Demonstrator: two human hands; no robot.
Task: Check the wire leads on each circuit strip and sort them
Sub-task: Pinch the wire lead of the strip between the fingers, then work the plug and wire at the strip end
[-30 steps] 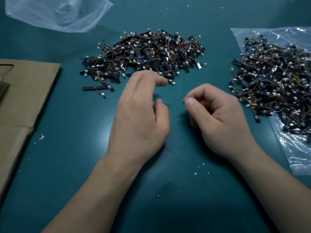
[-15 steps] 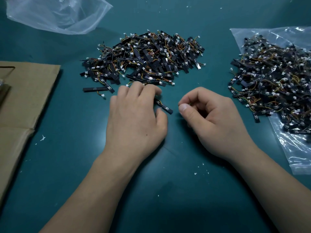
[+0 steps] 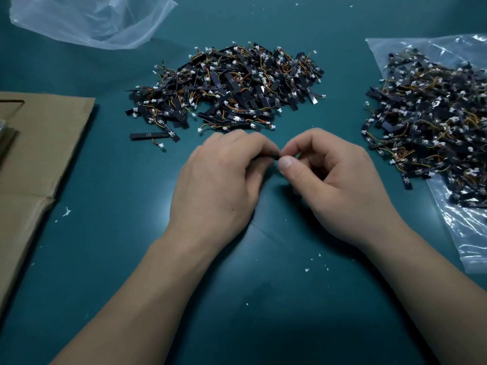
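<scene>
- Black circuit strip (image 3: 274, 157) shows only as a dark sliver where the two hands meet; the fingers hide its wire leads.
- Left hand (image 3: 224, 185) and right hand (image 3: 340, 185) are curled, fingertips together, both pinching that strip above the teal worktop (image 3: 105, 259).
- Clear plastic bag (image 3: 461, 219) at the right, cut off by the frame, carries a right heap (image 3: 432, 127) of strips.
- Crumpled bag (image 3: 92, 19) lies at top left, partly out of view.
- Central pile (image 3: 229, 90) lies loose just beyond the hands, with a lone strip (image 3: 150, 136) beside it.
- Brown cardboard (image 3: 34, 154) runs off the left edge.
</scene>
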